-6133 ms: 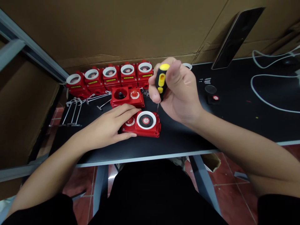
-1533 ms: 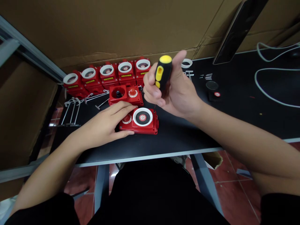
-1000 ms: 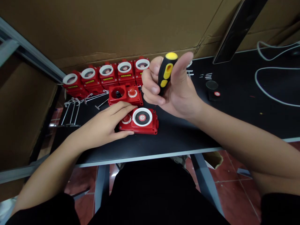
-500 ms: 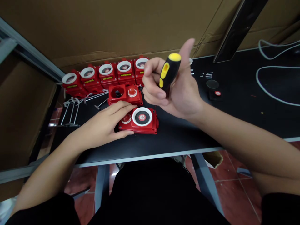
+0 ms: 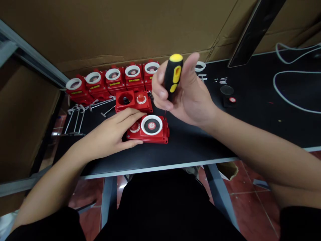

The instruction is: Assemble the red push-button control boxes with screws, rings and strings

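A red alarm-like box [image 5: 155,139] with a white-ringed round opening and a red lamp lies flat on the black table. My left hand [image 5: 114,130] grips its left end, fingers over the far edge and thumb along the near edge. My right hand [image 5: 185,93] is closed around a black and yellow screwdriver [image 5: 173,75], thumb raised off the handle. The screwdriver stands nearly upright, its thin shaft reaching down to the box's far right corner by a screw. Just behind lies a second red box [image 5: 134,106], its round opening without a white ring.
Several finished-looking red boxes [image 5: 114,82] stand along the cardboard wall. Metal rods with white ties [image 5: 77,115] lie at the left. On the right are a white ring [image 5: 200,66], small screws [image 5: 223,81], a clear disc [image 5: 227,89], a black square piece [image 5: 228,102] and a white cable [image 5: 283,95].
My right hand has shifted left with the screwdriver, which has turned more upright over the box's far right corner. My left hand and the box have stayed in place.
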`<state>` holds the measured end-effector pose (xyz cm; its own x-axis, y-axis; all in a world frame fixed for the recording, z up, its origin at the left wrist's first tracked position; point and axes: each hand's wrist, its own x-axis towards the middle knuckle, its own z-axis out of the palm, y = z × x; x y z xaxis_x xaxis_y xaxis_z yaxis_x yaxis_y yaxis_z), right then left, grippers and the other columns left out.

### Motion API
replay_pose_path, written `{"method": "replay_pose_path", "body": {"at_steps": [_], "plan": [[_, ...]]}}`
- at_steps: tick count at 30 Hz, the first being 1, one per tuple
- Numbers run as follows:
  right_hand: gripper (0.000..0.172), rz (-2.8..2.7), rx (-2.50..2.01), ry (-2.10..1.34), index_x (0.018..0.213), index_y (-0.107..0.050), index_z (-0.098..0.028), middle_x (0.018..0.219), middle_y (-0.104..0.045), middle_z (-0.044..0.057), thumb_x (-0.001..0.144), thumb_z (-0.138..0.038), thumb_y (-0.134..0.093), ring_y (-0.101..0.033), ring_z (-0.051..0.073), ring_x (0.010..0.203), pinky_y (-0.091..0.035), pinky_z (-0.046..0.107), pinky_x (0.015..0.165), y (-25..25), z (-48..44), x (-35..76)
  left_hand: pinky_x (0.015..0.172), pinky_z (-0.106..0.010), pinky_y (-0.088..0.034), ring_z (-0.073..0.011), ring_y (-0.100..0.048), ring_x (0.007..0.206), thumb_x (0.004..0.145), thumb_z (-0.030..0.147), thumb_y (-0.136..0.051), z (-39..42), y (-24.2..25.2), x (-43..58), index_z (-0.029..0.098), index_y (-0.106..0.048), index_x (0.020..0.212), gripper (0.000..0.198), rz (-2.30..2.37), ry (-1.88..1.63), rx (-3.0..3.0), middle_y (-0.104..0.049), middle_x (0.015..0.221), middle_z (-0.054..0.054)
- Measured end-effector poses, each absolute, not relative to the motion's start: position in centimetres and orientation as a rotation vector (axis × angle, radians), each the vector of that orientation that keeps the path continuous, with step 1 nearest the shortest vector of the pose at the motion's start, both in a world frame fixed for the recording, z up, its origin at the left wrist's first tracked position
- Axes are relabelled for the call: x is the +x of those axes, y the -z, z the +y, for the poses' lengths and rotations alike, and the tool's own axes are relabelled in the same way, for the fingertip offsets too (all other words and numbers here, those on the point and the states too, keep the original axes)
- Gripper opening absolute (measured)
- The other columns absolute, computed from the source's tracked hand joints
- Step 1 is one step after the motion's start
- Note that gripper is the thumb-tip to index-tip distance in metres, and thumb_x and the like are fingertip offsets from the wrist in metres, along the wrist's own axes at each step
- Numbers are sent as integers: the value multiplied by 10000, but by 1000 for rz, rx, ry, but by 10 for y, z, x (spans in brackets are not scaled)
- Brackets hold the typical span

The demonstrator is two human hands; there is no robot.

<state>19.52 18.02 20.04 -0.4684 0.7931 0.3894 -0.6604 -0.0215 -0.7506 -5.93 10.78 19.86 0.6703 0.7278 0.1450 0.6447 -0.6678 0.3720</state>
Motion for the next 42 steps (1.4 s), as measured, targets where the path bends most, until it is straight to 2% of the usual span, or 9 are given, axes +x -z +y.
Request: {"method": "replay_pose_path", "body": {"at_steps": [5, 8, 11, 14, 18, 22, 25, 31, 42], "plan": [[761, -1292, -124, -1713, 874, -708, -224, 689, -512, -49, 1160, -924, -623, -409, 104, 522, -374, 256, 515, -198, 193, 201, 1357, -485, -636, -379, -759, 1533, 1236, 613, -737, 107, -199, -59, 137, -623, 1753, 712, 1105, -409, 2593, -718, 1695, -220], [750, -1344, -117, -1841, 939, -713, -222, 676, -538, -59, 1183, -918, -579, -432, 102, 507, -387, 257, 524, -205, 198, 208, 1366, -478, -629, -375, -759, 1533, 1240, 611, -733, 108, -200, -58, 111, -622, 1751, 724, 1099, -408, 2603, -718, 1691, -231], [660, -1294, -136, -1915, 959, -666, -225, 697, -602, -74, 1101, -855, -802, -452, 87, 504, -360, 253, 530, -217, 196, 215, 1369, -481, -626, -376, -760, 1529, 1242, 615, -727, 108, -201, -57, 102, -621, 1751, 730, 1103, -400, 2606, -716, 1693, -238], [721, -1296, -135, -1936, 920, -583, -250, 720, -620, -92, 900, -807, -1040, -462, 87, 512, -379, 270, 544, -221, 193, 216, 1364, -485, -631, -377, -762, 1524, 1246, 619, -716, 108, -202, -57, 102, -631, 1743, 722, 1103, -395, 2598, -719, 1689, -237], [798, -1281, -48, -1917, 955, -607, -258, 745, -614, -103, 736, -814, -1136, -436, 83, 518, -329, 285, 533, -214, 193, 211, 1357, -494, -638, -386, -754, 1534, 1235, 658, -724, 108, -203, -58, 121, -632, 1748, 748, 1106, -395, 2574, -713, 1706, -235], [813, -1285, -77, -1833, 910, -587, -240, 767, -600, -112, 655, -685, -1218, -418, 59, 545, -301, 281, 567, -209, 195, 209, 1350, -492, -642, -384, -760, 1522, 1241, 664, -707, 109, -201, -58, 126, -641, 1737, 736, 1114, -391, 2578, -721, 1693, -229], [821, -1285, -116, -1813, 891, -554, -238, 787, -591, -109, 677, -692, -1203, -460, 65, 571, -314, 279, 579, -209, 195, 211, 1352, -479, -638, -382, -764, 1516, 1239, 658, -712, 109, -201, -57, 113, -634, 1743, 746, 1117, -390, 2580, -721, 1688, -234], [824, -1239, -212, -1811, 898, -505, -260, 728, -576, -135, 741, -707, -1179, -378, 69, 504, -279, 284, 558, -217, 191, 209, 1365, -483, -627, -382, -754, 1536, 1239, 636, -720, 108, -201, -57, 143, -622, 1760, 725, 1128, -378, 2564, -712, 1705, -218], [921, -1268, -241, -1784, 799, -399, -236, 703, -522, -119, 754, -769, -1148, -384, 49, 503, -249, 283, 578, -225, 184, 208, 1359, -505, -637, -393, -752, 1532, 1237, 660, -711, 107, -201, -58, 129, -624, 1752, 745, 1122, -379, 2572, -708, 1704, -230]]}}
